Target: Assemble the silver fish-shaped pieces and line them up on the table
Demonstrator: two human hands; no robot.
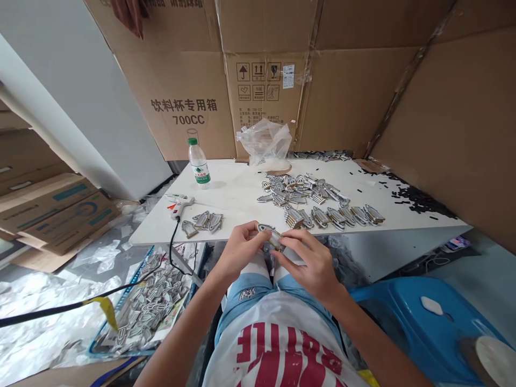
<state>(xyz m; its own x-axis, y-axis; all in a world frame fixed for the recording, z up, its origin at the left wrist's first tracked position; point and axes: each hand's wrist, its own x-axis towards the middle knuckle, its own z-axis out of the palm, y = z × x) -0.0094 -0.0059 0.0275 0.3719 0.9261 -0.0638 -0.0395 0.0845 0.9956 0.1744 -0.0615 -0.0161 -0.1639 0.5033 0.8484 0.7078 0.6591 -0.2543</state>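
Just in front of the table's near edge, both hands grip one small arch-shaped grey-and-white piece (272, 235). My left hand (244, 246) pinches its left end between thumb and fingers. At its right end, the fingertips of my right hand (309, 259) close on the edge. Similar grey pieces with tan edges lie in a loose pile (296, 188) on the white table (237, 188). Nearer the edge they form a row of small stacks (334, 216). A smaller group of pieces (207, 220) lies to the left, beside a white glue gun (180, 207).
A green-capped water bottle (199, 166) and a clear plastic bag (266, 142) stand towards the back. Small black strips (419, 199) are scattered at the right. Below left is a blue-rimmed crate (97, 346) of pieces; a blue stool (403, 301) is at the right. Cardboard (266, 32) walls the back.
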